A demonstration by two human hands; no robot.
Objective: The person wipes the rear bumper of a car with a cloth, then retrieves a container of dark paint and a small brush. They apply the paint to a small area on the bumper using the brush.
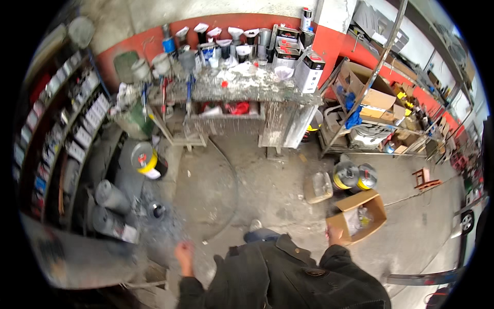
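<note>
My left hand (183, 253) hangs low over the concrete floor, apart from anything around it. Its fingers look loosely bent, but they are smeared, and nothing clearly shows in them. At the left side of an open cardboard box (381, 205) is my right hand (335, 236). Whether it touches the box or only passes in front of it, I cannot tell; its fingers are small and partly hidden. Clear plastic wrapping (360, 219) lies inside the box. Both arms wear dark sleeves.
Ahead stands a paint-spattered workbench (216, 90) crowded with cans, cups and paper funnels. Shelves of cans (67, 129) line the left, near a yellow-banded bucket (148, 160) and grey drums (110, 198). Lidded pails (346, 175), a plastic tub (318, 187) and a loaded rack (378, 126) stand right.
</note>
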